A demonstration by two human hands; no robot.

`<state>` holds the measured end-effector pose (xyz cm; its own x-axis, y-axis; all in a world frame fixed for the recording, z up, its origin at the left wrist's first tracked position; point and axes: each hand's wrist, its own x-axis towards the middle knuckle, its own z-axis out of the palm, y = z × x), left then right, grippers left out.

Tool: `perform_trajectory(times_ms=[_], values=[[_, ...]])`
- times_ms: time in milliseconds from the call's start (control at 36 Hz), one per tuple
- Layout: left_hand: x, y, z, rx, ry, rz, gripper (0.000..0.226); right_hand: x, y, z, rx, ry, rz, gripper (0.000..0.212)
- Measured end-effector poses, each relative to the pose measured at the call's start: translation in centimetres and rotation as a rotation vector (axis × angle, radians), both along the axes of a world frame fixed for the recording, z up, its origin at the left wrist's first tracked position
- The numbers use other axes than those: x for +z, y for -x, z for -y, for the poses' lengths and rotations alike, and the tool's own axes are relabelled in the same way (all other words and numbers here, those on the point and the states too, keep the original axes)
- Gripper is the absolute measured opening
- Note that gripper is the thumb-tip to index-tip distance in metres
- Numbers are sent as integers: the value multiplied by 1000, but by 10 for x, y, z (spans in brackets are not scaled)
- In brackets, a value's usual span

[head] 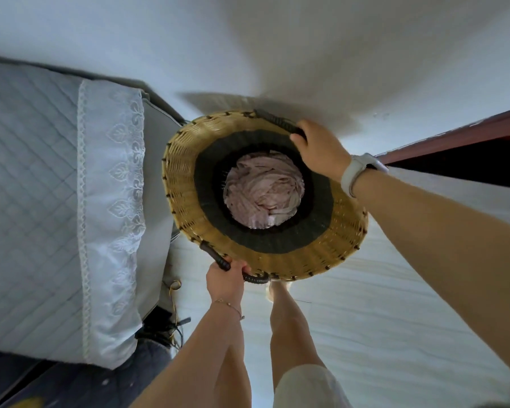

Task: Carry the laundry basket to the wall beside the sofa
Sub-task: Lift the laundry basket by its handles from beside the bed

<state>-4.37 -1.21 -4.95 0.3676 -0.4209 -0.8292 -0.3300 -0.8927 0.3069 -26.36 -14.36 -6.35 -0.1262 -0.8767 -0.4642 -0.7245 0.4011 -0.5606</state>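
Both hands grip the basket (265, 240) handles, left hand (225, 282) near side, right hand (321, 153) far side. Basket sits by the wall (277, 54), just beside the sofa (71, 201), open floor (380, 304) on the right.

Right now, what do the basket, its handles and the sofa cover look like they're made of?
Laundry basket: woven wicker or rattan, tan with a dark band; the weave shows. Handles, gripped by the left hand and right hand: dark ribbed wrapping, possibly cord or plastic. Sofa cover: grey quilted fabric, diamond-stitched, with a white lace-trimmed cloth.
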Motion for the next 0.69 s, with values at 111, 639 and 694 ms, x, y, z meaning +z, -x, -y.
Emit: perform_trajectory(times_ms=[111, 639, 694], values=[[10, -19, 14, -63, 71, -13, 19, 7, 13, -40, -162, -17, 31, 32], [127, -42, 93, -556, 597, 12, 32, 139, -64, -171, -1092, 108, 101, 23], [138, -39, 94, -631, 592, -17, 34, 153, -71, -181, -1147, 121, 70, 27]])
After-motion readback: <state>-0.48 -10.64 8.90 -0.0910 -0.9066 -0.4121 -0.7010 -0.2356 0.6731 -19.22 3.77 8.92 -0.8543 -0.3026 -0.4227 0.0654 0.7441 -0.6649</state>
